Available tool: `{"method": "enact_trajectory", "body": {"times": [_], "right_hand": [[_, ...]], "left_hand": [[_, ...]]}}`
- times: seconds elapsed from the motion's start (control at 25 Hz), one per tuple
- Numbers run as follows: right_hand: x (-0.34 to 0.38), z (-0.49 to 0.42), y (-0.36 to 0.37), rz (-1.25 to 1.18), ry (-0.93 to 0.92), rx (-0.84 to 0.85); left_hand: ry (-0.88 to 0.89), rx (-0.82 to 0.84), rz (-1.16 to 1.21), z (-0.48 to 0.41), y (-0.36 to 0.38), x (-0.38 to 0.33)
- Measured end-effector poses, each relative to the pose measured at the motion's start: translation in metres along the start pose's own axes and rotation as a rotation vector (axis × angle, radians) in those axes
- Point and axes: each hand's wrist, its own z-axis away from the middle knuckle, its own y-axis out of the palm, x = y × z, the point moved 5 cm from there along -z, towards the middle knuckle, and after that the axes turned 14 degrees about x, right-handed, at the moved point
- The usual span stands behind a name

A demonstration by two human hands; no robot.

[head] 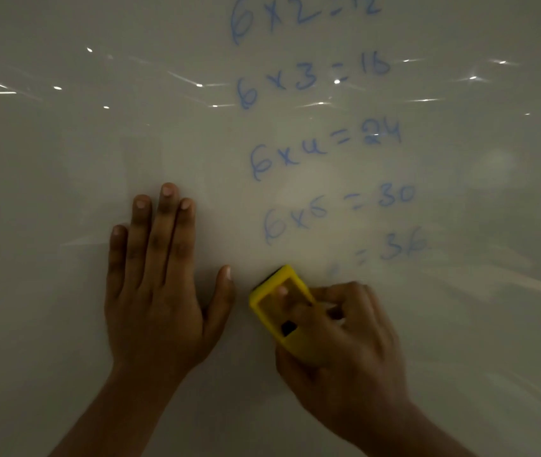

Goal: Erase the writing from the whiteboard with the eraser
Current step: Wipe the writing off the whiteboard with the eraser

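A whiteboard (pixel 64 192) fills the head view. Blue handwritten sums run down its middle: "6x2=12", "6x3=16", "6x4=24" (pixel 325 148), "6x5=30", then a partly wiped line reading "=36" (pixel 394 249). My right hand (pixel 351 344) grips a yellow eraser (pixel 267 303) pressed against the board just below and left of the "=36" line. The eraser's dark pad edge faces up-left. My left hand (pixel 160 285) lies flat on the board to the left of the eraser, fingers spread and pointing up, holding nothing.
Bright light reflections streak across the upper board (pixel 196 84). A faint blue smudge (pixel 333 272) sits just right of the eraser's top. The board's left and right sides carry no writing.
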Motion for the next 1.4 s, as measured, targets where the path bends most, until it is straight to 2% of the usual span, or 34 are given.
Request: {"method": "enact_trajectory", "body": {"times": [0.08, 0.16, 0.24, 0.32, 0.36, 0.44, 0.52, 0.56, 0.64, 0.72, 0.8, 0.88, 1.04, 1.12, 1.24, 1.28, 1.32, 1.4], "right_hand": [[-0.014, 0.014, -0.006, 0.018, -0.023, 0.03], [-0.059, 0.021, -0.034, 0.018, 0.175, -0.084], [-0.101, 0.02, -0.067, -0.007, 0.396, -0.277], [-0.107, 0.01, -0.075, -0.015, 0.467, -0.366], [-0.097, 0.005, -0.067, -0.045, 0.431, -0.343], [-0.059, 0.003, -0.036, -0.062, 0.245, -0.188], [-0.034, 0.016, -0.016, 0.021, 0.047, -0.026], [-0.038, 0.018, -0.019, 0.051, 0.021, 0.002], [-0.069, 0.017, -0.039, 0.045, 0.152, -0.099], [-0.104, 0.007, -0.067, -0.027, 0.356, -0.299], [-0.112, -0.01, -0.08, -0.038, 0.445, -0.413], [-0.09, -0.029, -0.069, -0.054, 0.388, -0.383], [-0.024, -0.037, -0.027, 0.076, 0.021, -0.071], [-0.035, -0.035, -0.036, 0.071, 0.034, -0.095], [-0.071, -0.037, -0.063, -0.012, 0.287, -0.318], [-0.071, -0.04, -0.064, -0.02, 0.321, -0.348], [-0.061, -0.046, -0.059, -0.035, 0.306, -0.344], [-0.021, -0.059, -0.036, -0.045, 0.159, -0.242]], "left_hand": [[0.005, -0.005, 0.013, -0.001, 0.0, -0.001], [0.008, -0.017, 0.033, -0.001, 0.0, -0.001], [0.011, -0.026, 0.036, -0.001, 0.002, -0.002], [0.009, -0.032, 0.034, 0.001, 0.002, -0.001], [0.008, -0.034, 0.038, 0.0, 0.002, -0.002], [0.002, -0.035, 0.044, -0.001, 0.0, -0.002], [0.007, -0.032, 0.04, -0.001, -0.001, -0.002], [0.012, -0.03, 0.04, -0.002, -0.001, -0.002], [0.013, -0.028, 0.044, -0.002, 0.0, -0.002], [0.008, -0.035, 0.036, -0.001, 0.001, -0.002], [0.007, -0.045, 0.037, 0.0, 0.002, -0.001], [0.009, -0.048, 0.033, 0.0, 0.003, -0.001], [0.011, -0.017, 0.024, 0.0, 0.002, 0.001], [0.013, -0.002, 0.023, -0.001, 0.002, 0.001], [0.004, -0.004, 0.018, 0.0, 0.001, 0.001], [0.002, -0.005, 0.022, 0.0, 0.001, 0.001], [0.003, -0.011, 0.026, 0.001, 0.002, 0.001], [0.012, -0.034, 0.025, 0.002, 0.001, 0.001]]}}
